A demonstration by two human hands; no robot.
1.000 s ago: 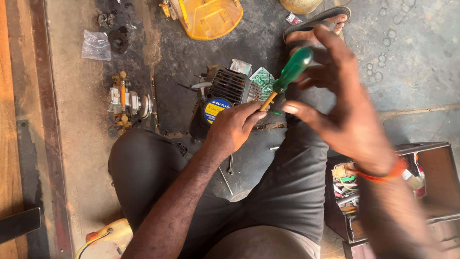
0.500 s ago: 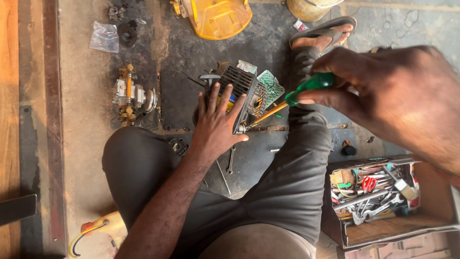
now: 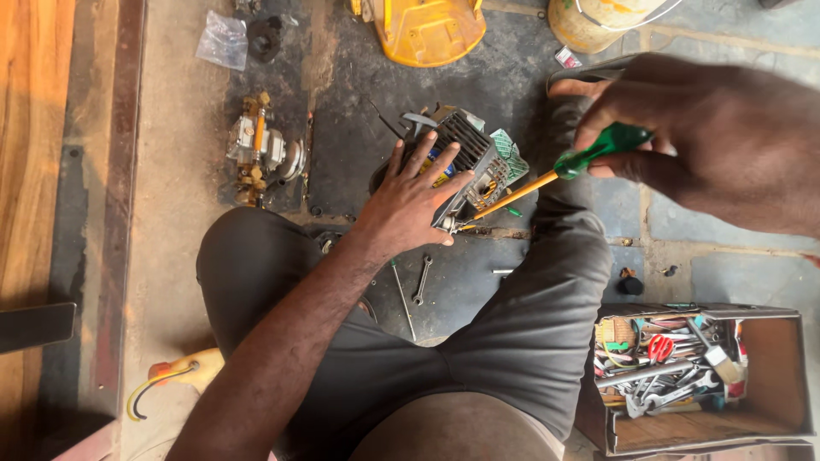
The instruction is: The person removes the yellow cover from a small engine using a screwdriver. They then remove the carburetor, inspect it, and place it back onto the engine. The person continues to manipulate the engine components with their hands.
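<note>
My left hand point(image 3: 408, 203) lies flat with spread fingers on a small finned engine block point(image 3: 468, 160) that rests on the floor between my knees. My right hand point(image 3: 709, 141) grips a screwdriver point(image 3: 564, 166) with a green handle and an orange shaft. Its tip touches the near lower edge of the engine block, just beside my left fingertips. My legs in grey trousers point(image 3: 512, 341) frame the work.
A cardboard box of tools point(image 3: 683, 367) sits at my right knee. A spanner point(image 3: 422, 280) lies on the floor between my legs. A brass carburettor part point(image 3: 260, 149) lies at the left, a yellow cover point(image 3: 427, 30) at the top, and a sandalled foot point(image 3: 576, 85) beyond the engine.
My left hand has gone from gripping the engine block's edge to lying flat on it. My right hand has lowered the screwdriver so its tip meets the block.
</note>
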